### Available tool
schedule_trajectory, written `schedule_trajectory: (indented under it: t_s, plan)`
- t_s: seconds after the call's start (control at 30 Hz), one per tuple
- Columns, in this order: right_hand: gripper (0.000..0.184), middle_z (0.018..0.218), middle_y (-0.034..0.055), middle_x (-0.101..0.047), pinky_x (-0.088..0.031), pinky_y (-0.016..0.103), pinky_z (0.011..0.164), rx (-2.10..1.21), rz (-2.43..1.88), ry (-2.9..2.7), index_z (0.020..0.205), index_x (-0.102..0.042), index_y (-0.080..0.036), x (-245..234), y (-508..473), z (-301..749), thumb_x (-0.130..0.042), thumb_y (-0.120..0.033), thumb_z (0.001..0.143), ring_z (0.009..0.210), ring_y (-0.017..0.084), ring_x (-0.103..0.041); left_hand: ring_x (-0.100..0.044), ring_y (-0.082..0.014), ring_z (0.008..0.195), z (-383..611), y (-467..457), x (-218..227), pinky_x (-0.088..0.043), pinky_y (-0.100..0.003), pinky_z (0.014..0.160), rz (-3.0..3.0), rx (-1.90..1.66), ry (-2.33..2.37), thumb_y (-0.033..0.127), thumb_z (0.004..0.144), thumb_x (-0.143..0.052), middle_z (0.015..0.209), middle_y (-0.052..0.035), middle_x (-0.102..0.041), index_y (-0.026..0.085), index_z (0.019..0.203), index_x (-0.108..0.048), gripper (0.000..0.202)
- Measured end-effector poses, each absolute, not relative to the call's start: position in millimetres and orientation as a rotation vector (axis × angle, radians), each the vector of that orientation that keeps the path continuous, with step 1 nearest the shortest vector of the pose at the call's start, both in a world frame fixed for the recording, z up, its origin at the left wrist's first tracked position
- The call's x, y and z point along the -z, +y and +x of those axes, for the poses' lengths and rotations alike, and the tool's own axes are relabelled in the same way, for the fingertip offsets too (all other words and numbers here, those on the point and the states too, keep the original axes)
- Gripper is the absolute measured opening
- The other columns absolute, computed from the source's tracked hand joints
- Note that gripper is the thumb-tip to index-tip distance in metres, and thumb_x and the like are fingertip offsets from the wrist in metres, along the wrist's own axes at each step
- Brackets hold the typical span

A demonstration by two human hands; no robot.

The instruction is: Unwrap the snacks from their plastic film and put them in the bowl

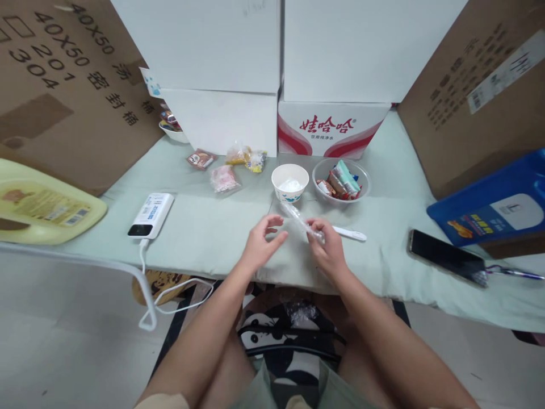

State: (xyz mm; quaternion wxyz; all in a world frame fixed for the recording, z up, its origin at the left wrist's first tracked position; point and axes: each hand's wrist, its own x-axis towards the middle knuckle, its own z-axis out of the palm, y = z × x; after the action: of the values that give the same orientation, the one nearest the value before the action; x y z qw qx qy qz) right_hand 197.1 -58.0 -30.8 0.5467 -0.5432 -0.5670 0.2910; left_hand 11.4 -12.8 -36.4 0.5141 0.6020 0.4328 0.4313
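My right hand [327, 248] pinches one end of a clear crinkled plastic wrapper [298, 216], whose far end reaches up to the front of a paper cup [290, 194]. White material, too unclear to name, lies inside that cup. To the left, my left hand [264, 241] is held with its fingers curled and apart, nothing in it. A white plastic handle [351, 233] sticks out on the cloth just right of my right hand; its other end is hidden. Beyond it stands a clear plastic bowl [366, 183] with wrapped snacks [344, 179].
Several wrapped snacks [225, 178] lie left of the cup. A white power bank [152, 215] with a cable rests further left, near a yellow bottle [51, 204]. On the right are a phone [445, 255] and a blue bottle [489, 207]. Boxes [334, 129] wall the back.
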Motion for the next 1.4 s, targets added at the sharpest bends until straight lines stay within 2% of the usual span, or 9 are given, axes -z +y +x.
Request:
schedule_trajectory:
  t_s: [0.07, 0.13, 0.37, 0.47, 0.63, 0.83, 0.93, 1.17, 1.4]
  plan:
    - [0.014, 0.097, 0.0047, -0.070, -0.049, 0.035, 0.084, -0.771, -1.202, -1.414, 0.084, -0.054, -0.024, 31.2, -62.2, 190.6, -0.057, -0.037, 0.089, 0.091, 0.021, -0.064, -0.058, -0.0270, 0.125, 25.2, -15.5, 39.8, -0.047, -0.039, 0.104, 1.403, -0.979, 0.875, 0.052, 0.072, -0.080, 0.141, -0.0139, -0.057, 0.022, 0.133, -0.052, 0.074]
    - [0.017, 0.088, 0.0025, -0.068, -0.050, 0.032, 0.076, -0.879, -1.172, -1.389, 0.088, -0.055, -0.024, 32.9, -63.5, 184.7, -0.053, -0.040, 0.092, 0.082, 0.019, -0.063, -0.055, -0.0285, 0.131, 36.5, -14.9, 40.1, -0.044, -0.040, 0.109, 1.364, -0.950, 0.764, 0.057, 0.072, -0.079, 0.146, -0.0154, -0.053, 0.022, 0.140, -0.048, 0.082]
    - [0.037, 0.078, -0.0020, -0.059, -0.045, 0.027, 0.059, -0.834, -1.428, -1.136, 0.103, -0.054, -0.022, 37.0, -53.6, 183.6, -0.068, -0.045, 0.079, 0.064, 0.015, -0.055, -0.063, -0.0233, 0.099, 43.3, -6.9, 29.0, -0.048, -0.034, 0.090, 1.308, -0.983, 0.851, 0.064, 0.073, -0.074, 0.105, -0.0096, -0.068, 0.016, 0.096, -0.071, 0.054]
    - [0.037, 0.081, 0.0001, -0.059, -0.044, 0.026, 0.059, -0.842, -1.439, -1.256, 0.094, -0.057, -0.021, 32.0, -49.4, 190.5, -0.071, -0.049, 0.074, 0.069, 0.015, -0.054, -0.061, -0.0175, 0.083, 40.4, -4.8, 26.1, -0.048, -0.029, 0.078, 1.158, -0.946, 0.823, 0.056, 0.069, -0.080, 0.088, -0.0034, -0.066, 0.017, 0.100, -0.066, 0.052]
    - [0.027, 0.063, -0.0042, -0.048, -0.037, 0.026, 0.059, -0.720, -1.486, -1.508, 0.071, -0.049, -0.022, -5.0, -19.2, 207.5, -0.060, -0.046, 0.078, 0.060, 0.013, -0.042, -0.061, -0.0162, 0.096, 33.2, 0.8, 19.5, -0.047, -0.029, 0.086, 1.019, -1.159, 0.746, 0.038, 0.064, -0.084, 0.102, -0.0026, -0.061, 0.022, 0.105, -0.055, 0.054]
    - [0.006, 0.084, 0.0043, -0.063, -0.039, 0.027, 0.071, -0.186, -1.887, -2.100, 0.083, -0.057, -0.019, -60.2, 84.3, 193.1, -0.054, -0.021, 0.078, 0.080, 0.018, -0.055, -0.058, -0.0130, 0.084, 19.4, 4.5, 18.9, -0.045, -0.027, 0.077, 1.030, -1.187, 0.865, 0.036, 0.068, -0.076, 0.094, -0.0013, -0.058, 0.020, 0.092, -0.054, 0.037]
    - [0.020, 0.099, 0.0089, -0.069, -0.042, 0.028, 0.076, -0.302, -2.057, -2.448, 0.093, -0.066, -0.018, -58.7, 125.9, 174.9, -0.058, -0.015, 0.075, 0.093, 0.022, -0.061, -0.057, -0.0119, 0.079, 15.7, 4.3, 19.7, -0.044, -0.025, 0.073, 1.022, -1.176, 0.873, 0.034, 0.066, -0.077, 0.088, 0.0001, -0.058, 0.020, 0.090, -0.054, 0.036]
    - [0.027, 0.090, 0.0077, -0.076, -0.050, 0.030, 0.074, -0.805, -2.140, -2.751, 0.093, -0.078, -0.020, -32.1, 155.6, 164.7, -0.068, -0.012, 0.069, 0.082, 0.024, -0.070, -0.054, -0.0108, 0.067, 9.2, 6.0, 14.2, -0.042, -0.026, 0.068, 1.054, -1.131, 0.810, 0.034, 0.069, -0.073, 0.070, 0.0034, -0.055, 0.019, 0.084, -0.054, 0.029]
    - [0.039, 0.105, 0.0102, -0.075, -0.053, 0.031, 0.079, -0.472, -2.187, -2.667, 0.121, -0.069, -0.022, -64.9, 142.6, 158.2, -0.059, -0.021, 0.084, 0.093, 0.025, -0.071, -0.045, -0.0092, 0.057, 4.5, 4.8, 4.2, -0.037, -0.024, 0.059, 1.066, -1.106, 0.806, 0.030, 0.074, -0.060, 0.061, 0.0058, -0.049, 0.019, 0.078, -0.052, 0.013]
